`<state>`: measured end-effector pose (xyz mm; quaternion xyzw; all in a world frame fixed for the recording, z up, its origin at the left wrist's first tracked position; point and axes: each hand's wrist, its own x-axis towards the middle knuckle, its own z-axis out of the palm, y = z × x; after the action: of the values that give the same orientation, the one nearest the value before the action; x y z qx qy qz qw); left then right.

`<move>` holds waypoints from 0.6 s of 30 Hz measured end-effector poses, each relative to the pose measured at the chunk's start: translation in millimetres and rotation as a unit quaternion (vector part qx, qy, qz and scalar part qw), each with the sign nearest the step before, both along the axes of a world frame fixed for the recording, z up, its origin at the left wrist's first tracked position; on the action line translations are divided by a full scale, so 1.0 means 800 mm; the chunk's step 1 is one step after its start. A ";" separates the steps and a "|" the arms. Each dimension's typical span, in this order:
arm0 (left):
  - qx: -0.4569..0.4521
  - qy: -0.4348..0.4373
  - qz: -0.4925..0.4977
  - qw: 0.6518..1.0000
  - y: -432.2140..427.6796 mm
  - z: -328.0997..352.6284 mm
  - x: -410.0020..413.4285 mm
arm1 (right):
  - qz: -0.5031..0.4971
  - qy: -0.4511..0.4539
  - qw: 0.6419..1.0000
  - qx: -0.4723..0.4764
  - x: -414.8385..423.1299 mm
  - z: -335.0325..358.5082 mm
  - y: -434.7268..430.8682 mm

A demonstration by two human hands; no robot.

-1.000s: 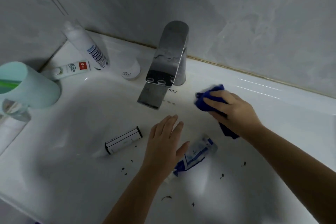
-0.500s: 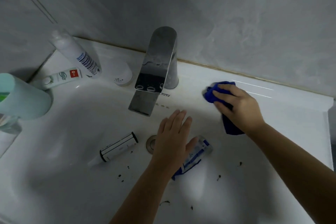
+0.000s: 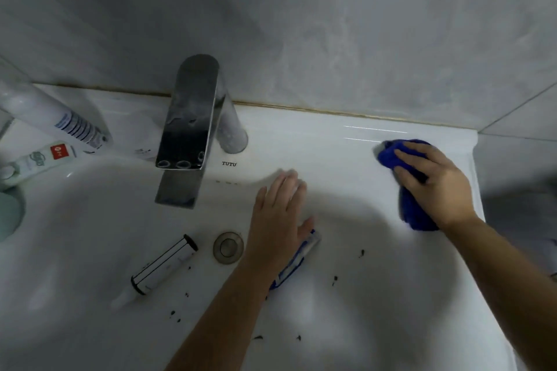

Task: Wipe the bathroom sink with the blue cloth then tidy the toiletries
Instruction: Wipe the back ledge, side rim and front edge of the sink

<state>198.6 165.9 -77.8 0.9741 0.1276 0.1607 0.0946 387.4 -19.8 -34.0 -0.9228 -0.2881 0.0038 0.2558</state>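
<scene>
My right hand [image 3: 434, 184] presses the bunched blue cloth [image 3: 414, 211] onto the back right rim of the white sink [image 3: 316, 141]. My left hand [image 3: 277, 220] hovers flat and open over the basin, fingers apart, partly covering a blue and white toothpaste tube [image 3: 297, 260] that lies in the bowl. A white tube with black bands [image 3: 162, 268] lies left of the drain [image 3: 228, 247]. Dark specks dot the basin floor.
A chrome faucet [image 3: 190, 129] stands at the back middle. At the back left are a white bottle [image 3: 54, 117], a small white and green tube [image 3: 39, 158] and a small white jar [image 3: 143, 152] behind the spout. A mint cup [image 3: 9, 214] sits at the left edge.
My right hand slid the blue cloth rightward along the back rim toward the right corner. My left hand stayed over the toothpaste tube. The view shifted right, and the drain came into sight.
</scene>
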 end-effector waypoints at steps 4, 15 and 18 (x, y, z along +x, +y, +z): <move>-0.001 0.019 0.000 1.000 -0.012 -0.008 0.009 | -0.043 -0.043 0.998 0.016 -0.032 -0.010 0.046; 0.002 -0.011 -0.059 0.998 -0.032 0.016 0.057 | -0.160 -0.032 0.986 -0.023 -0.045 -0.001 -0.067; -0.009 0.002 -0.048 0.999 -0.046 0.004 0.068 | -0.121 -0.056 0.991 -0.026 -0.049 -0.006 -0.066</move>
<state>253.1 128.8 -74.7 0.9785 0.0825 0.1532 0.1105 347.9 -72.5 -39.0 -0.9559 -0.1880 -0.0714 0.2139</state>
